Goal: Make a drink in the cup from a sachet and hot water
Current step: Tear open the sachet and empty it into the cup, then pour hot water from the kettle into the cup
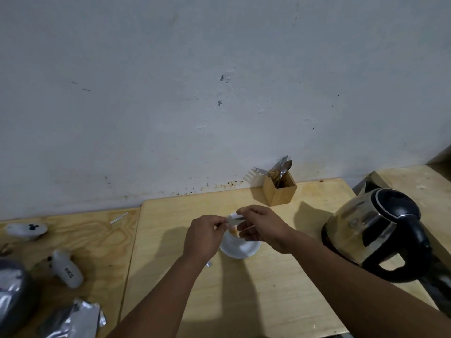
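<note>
foil wrappers (73, 320): crumpled silver sheets at the near left edge of the plywood surface (97, 240), beside a grey rounded object (12, 296) cut off by the frame.
white bottle (67, 270): lies on its side on the plywood, dark print on it too blurred to read.
pale wooden board (268, 289): lighter panel to the right of the plywood, both forearms reaching over it.
white cup (240, 247): stands on the board's middle, under the hands.
left hand (203, 236): fingers pinched together on one end of the small sachet (234, 219), held above the cup.
right hand (262, 226): thumb and forefinger pinch the sachet's other end, remaining fingers spread loose.
electric kettle (375, 231): steel body, black lid and handle, on the board's right side, well apart from the cup.
white mickey-print item (25, 230): far left on the plywood.
wooden cutlery holder (279, 190): against the wall, holding spoons and a fork.
wall (219, 81): white plaster, scuffed, brown splashes along its base.
</note>
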